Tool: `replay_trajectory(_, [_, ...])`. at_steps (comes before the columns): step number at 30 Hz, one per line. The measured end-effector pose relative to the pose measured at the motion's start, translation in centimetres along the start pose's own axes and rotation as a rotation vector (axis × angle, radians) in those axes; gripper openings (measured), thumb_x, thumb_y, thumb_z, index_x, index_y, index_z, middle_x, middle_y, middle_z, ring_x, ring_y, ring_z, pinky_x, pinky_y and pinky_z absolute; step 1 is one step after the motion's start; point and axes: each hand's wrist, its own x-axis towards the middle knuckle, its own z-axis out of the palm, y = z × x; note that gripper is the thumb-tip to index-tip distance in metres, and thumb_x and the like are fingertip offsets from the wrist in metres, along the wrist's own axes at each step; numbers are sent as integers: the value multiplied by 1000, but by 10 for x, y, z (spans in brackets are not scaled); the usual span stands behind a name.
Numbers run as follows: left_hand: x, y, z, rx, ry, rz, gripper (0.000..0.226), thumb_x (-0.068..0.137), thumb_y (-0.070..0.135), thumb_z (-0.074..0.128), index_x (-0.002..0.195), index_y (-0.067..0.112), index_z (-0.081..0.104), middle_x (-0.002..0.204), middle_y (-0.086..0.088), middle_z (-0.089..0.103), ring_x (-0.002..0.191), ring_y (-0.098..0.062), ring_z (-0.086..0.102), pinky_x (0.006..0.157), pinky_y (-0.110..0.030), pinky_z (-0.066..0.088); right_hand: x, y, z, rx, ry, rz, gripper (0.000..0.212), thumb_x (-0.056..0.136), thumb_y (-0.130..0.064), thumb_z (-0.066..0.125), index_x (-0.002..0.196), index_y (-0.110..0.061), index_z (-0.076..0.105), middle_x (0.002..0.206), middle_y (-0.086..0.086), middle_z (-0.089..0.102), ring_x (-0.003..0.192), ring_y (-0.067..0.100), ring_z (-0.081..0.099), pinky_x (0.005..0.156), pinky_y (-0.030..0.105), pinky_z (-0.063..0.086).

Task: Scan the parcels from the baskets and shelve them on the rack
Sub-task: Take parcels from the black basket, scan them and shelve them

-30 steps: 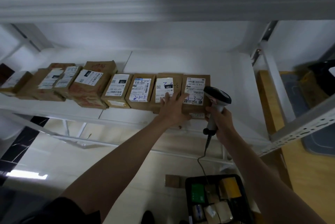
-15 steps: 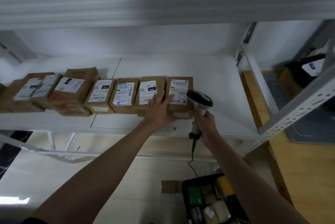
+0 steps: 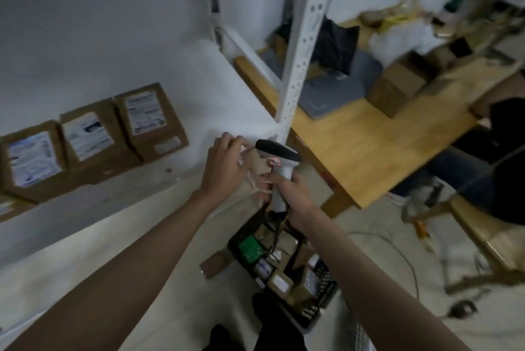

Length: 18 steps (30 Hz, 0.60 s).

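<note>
- Three labelled parcels point(image 3: 93, 140) sit in a row on the white rack shelf point(image 3: 227, 100).
- Right hand point(image 3: 292, 194) grips the scanner point(image 3: 279, 163) by its handle, just off the shelf's front edge.
- Left hand point(image 3: 224, 166) hangs beside the scanner, fingers loosely curled; blur hides whether it holds anything.
- Black basket point(image 3: 321, 288) of parcels sits on the floor below.
- Wooden bench point(image 3: 355, 146) stands to the right.

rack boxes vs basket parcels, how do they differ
The rack boxes stand in a neat row on the white shelf, labels facing up. The basket parcels lie jumbled in the black basket on the floor, and look smaller and mixed. Both sets include brown cardboard with white labels.
</note>
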Motion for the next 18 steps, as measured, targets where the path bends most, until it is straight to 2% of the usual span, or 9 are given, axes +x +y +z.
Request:
replay_trajectory(1, [-4,8,9,-9,-45,21,26,83,8,70,109,11,65,110,-11,55,105,-32,54,90,-45,45,-9,3,-14,26,24,9,13,93,1,67,105,-1,64,97,23,64,79,29,66,82,45,56])
replay_trajectory(5, [-24,30,47,-42,-204,122,23,84,12,72,105,12,63,107,-6,54,104,-28,56,87,-42,47,-38,27,-62,125,150,32,15,94,2,63,108,-1,61,88,18,64,65,21,64,60,33,57])
replay_trajectory(9, [-46,38,85,-13,-361,175,23,88,14,70,110,14,63,106,-2,51,102,-25,57,83,-37,48,-55,65,-106,180,319,59,24,95,1,62,118,0,60,92,18,66,75,25,66,68,37,61])
replay_trajectory(11, [-57,42,106,9,-454,172,23,90,16,68,112,15,63,110,-4,53,104,-25,57,84,-37,48,-62,85,-127,215,379,84,18,95,2,61,113,1,61,87,18,66,71,25,65,65,38,59])
replay_trajectory(14, [-72,47,141,2,-603,151,20,90,14,68,109,13,64,114,-6,54,106,-24,57,83,-29,42,-66,116,-157,279,479,125,12,94,3,60,106,1,62,81,17,64,64,23,62,60,35,55])
replay_trajectory(18, [-96,48,194,20,-762,160,16,90,14,68,106,10,65,109,-7,54,105,-25,57,87,-38,46,-61,163,-196,362,634,182,13,96,0,59,108,-2,63,88,16,67,72,24,64,65,34,56])
